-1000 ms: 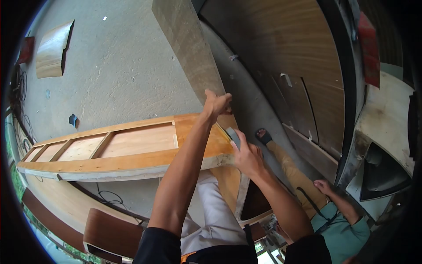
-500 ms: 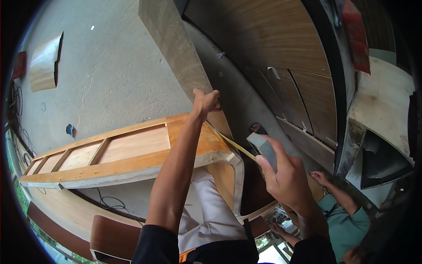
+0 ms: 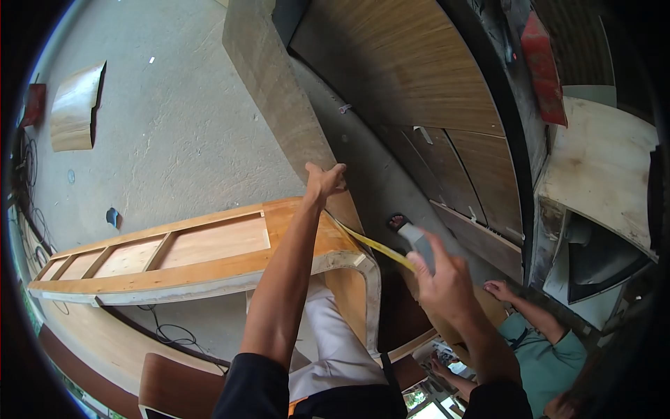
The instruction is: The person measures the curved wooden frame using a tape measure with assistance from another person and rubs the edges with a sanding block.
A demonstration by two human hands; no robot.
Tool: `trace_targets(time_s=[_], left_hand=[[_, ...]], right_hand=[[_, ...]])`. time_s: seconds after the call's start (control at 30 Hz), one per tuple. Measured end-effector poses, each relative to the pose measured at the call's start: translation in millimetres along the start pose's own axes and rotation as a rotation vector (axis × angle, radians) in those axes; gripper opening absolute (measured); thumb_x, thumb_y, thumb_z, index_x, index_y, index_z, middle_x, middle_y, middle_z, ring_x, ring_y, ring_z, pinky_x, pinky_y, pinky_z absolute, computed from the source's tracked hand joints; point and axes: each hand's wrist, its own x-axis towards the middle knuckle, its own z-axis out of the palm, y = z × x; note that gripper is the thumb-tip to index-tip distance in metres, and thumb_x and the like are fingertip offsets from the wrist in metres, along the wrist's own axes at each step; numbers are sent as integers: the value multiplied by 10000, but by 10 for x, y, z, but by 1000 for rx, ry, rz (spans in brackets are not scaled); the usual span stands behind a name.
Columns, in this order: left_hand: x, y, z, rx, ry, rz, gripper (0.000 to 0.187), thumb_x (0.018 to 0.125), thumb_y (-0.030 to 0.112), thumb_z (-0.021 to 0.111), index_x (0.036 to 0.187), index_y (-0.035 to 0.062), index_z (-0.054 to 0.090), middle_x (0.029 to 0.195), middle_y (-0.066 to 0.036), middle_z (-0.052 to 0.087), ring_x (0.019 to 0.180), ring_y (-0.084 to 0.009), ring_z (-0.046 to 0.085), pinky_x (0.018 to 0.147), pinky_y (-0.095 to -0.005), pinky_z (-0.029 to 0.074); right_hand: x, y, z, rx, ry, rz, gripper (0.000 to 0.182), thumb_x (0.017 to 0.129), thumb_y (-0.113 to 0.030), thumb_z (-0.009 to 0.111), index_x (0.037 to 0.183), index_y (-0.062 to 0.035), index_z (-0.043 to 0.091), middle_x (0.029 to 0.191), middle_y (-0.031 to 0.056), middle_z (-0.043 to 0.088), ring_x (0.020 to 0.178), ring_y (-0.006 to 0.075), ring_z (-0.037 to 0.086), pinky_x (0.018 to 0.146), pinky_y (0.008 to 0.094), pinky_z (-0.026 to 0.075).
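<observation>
My left hand [image 3: 324, 180] is closed over the edge of a long brown wooden board [image 3: 283, 91], which runs away from me across the floor. In my right hand [image 3: 450, 279] is a grey tape measure [image 3: 421, 246], somewhat blurred. Its yellow blade [image 3: 380, 248] is pulled out and slopes from the case up to the near end of the board, just below my left hand. Whether my left fingers also touch the blade's end is hidden. Beneath my left forearm lies a wooden frame [image 3: 202, 241] with crossbars and a curved, pale edge.
Brown wood-grain panels [image 3: 412, 63] stand to the right, beside a pale cabinet [image 3: 597, 153] and a red object [image 3: 543, 70]. A co-worker in a green shirt [image 3: 541, 356] is at lower right. A curved sheet [image 3: 75, 108] and a black cable [image 3: 171, 332] lie on the floor.
My view has shifted a little. My right hand and the tape measure have moved slightly, and the blade shows more of its flat side. My left hand stays on the board.
</observation>
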Motion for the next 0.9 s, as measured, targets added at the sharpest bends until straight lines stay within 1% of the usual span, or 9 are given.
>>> trace_targets(time_s=[0.07,0.23,0.27,0.3,0.4,0.53,0.7,0.83,0.9], left_hand=[[-35,-51,26,74,-14,67,767,772,304,680,1152,-64,124,781,-114,483,618,-178,522,588,-364,543],[-59,-597,-248,-24,-114,28,978,779,495,627,1332,-46,29,966,-142,511,804,-225,577,666,-342,516],[19,-760,-303,-14,-148,49,986,780,519,612,1349,-29,22,962,-114,514,786,-224,578,681,-358,516],[-124,-705,-244,131,-73,-165,971,738,701,490,1341,39,116,1105,-151,492,800,-220,563,696,-362,485],[17,-811,-145,-143,-397,-366,1080,690,790,415,1377,87,-32,1287,-222,369,632,-121,458,565,-238,348],[36,-578,-41,120,-258,-341,1145,668,810,405,1366,81,-135,1269,-303,357,769,-219,559,687,-290,437],[48,-585,-111,80,-299,-305,1171,676,806,391,1336,81,-248,1303,-405,240,1155,-461,419,958,-473,372],[59,-720,-167,-28,-228,-275,1060,777,689,433,1347,72,-213,1279,-383,305,1134,-426,454,937,-460,393],[66,-837,-302,-24,-182,-218,885,863,476,507,1377,42,-69,1250,-343,375,1127,-375,472,935,-422,399]], right_hand=[[-82,-8,156,6,77,-199,408,798,-68,600,1186,-74,472,799,161,639,695,334,629,567,382,503],[-87,-130,-2,118,-51,-18,369,787,-74,630,1139,-42,524,760,196,625,679,346,633,581,348,497],[-103,-171,-31,153,-21,-79,362,789,-68,623,1137,-45,525,746,181,628,662,316,641,567,341,496],[-173,-221,-68,199,-11,-122,356,791,-62,617,1135,-48,527,731,166,632,645,285,649,553,335,495],[-456,-266,-458,350,-8,78,337,783,-65,623,1102,1,534,742,103,621,520,139,575,516,248,472],[-595,-107,-380,105,50,-93,344,792,-167,633,1080,0,549,783,87,616,604,178,560,641,316,452],[-618,179,-69,212,25,-17,366,805,-101,606,1134,24,507,764,95,602,599,164,571,588,281,467],[-612,339,36,293,93,63,355,830,-13,538,1173,41,462,721,80,564,555,111,535,528,229,462],[-673,347,-66,555,140,265,346,839,-7,497,1172,56,432,716,77,550,543,107,526,525,228,457]])
